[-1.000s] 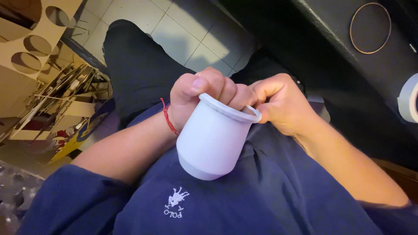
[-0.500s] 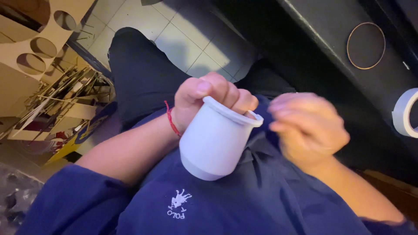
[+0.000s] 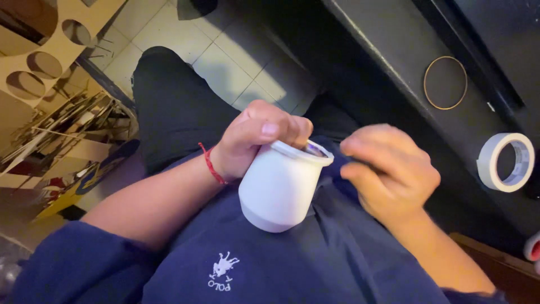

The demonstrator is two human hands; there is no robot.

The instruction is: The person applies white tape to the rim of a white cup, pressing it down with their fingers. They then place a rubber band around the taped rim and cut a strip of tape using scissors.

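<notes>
White cup point(image 3: 279, 188) in left hand point(image 3: 253, 138), fingers wrapped at rim, mouth tilted right — right hand point(image 3: 388, 169) just beside, fingers loosely curled, holding nothing.

Pale tiled floor point(image 3: 225, 62), dark counter point(image 3: 394, 50)

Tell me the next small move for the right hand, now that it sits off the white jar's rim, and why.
Probably bring the right hand back to the rim of the white jar and pinch the seal edge there. The left hand grips the jar tilted against the blue shirt, mouth turned toward the right hand. That hand is blurred, fingers curled, just clear of the rim, and a film seems to cover the mouth.
</notes>
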